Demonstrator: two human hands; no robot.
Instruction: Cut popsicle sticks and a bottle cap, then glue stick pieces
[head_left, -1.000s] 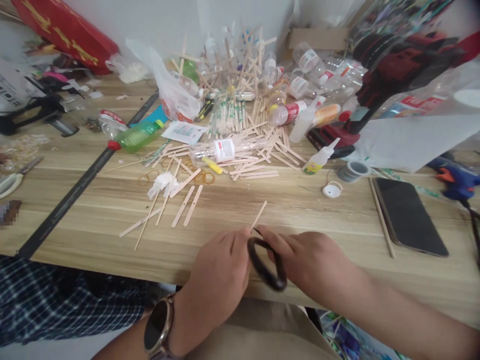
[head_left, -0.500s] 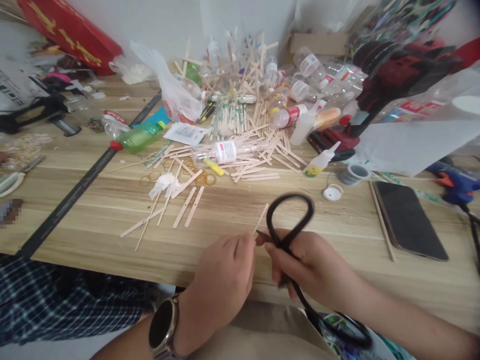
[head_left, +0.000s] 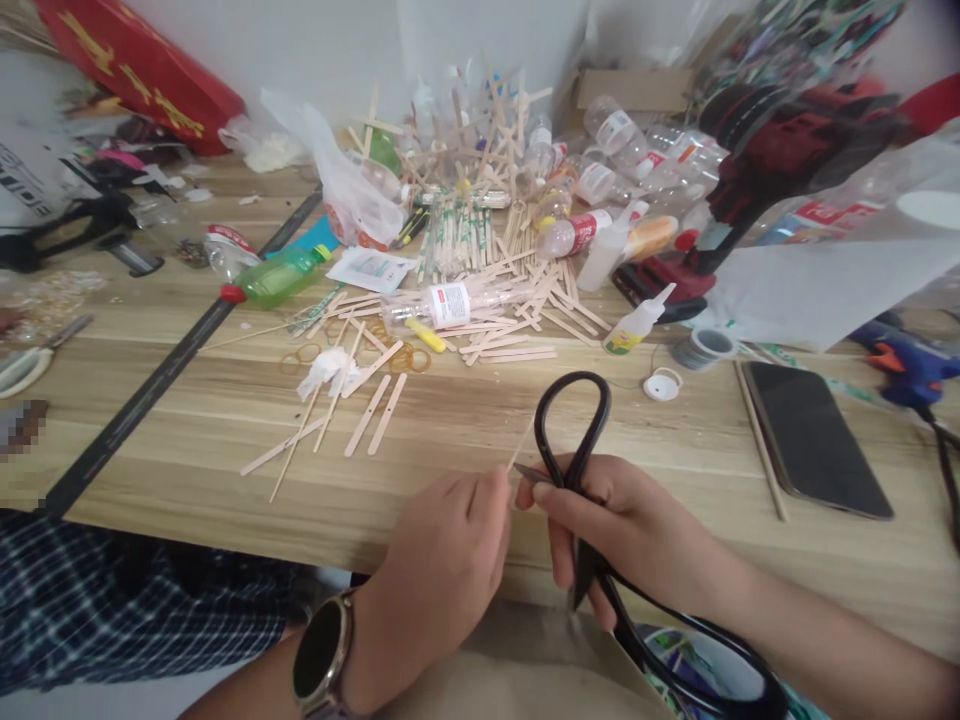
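Observation:
My left hand [head_left: 457,560] is closed, its fingers pinching a thin wooden stick [head_left: 523,442] seen edge-on, which points up and away from the fingertips. My right hand [head_left: 615,530] grips black-handled scissors [head_left: 576,470] near the blades rather than through the loops. The scissors are spread wide, one loop standing up and the other hanging low at the right. One blade tip reaches left to the stick, close to my left fingertips; the other blade points downward. Whether the tip touches the stick I cannot tell.
Flat sticks [head_left: 375,415] and a crumpled tissue [head_left: 330,372] lie left of centre. Behind are a stick-filled bottle [head_left: 450,305], a glue bottle [head_left: 637,325] and piled plastic bottles. A phone [head_left: 817,440], a dowel [head_left: 761,440] and a red power tool [head_left: 757,190] stand rightward.
The scissors have turned in my right hand: the upper loop stands more upright, the lower one has swung down and right, and the downward blade shows more. My left hand stays almost still.

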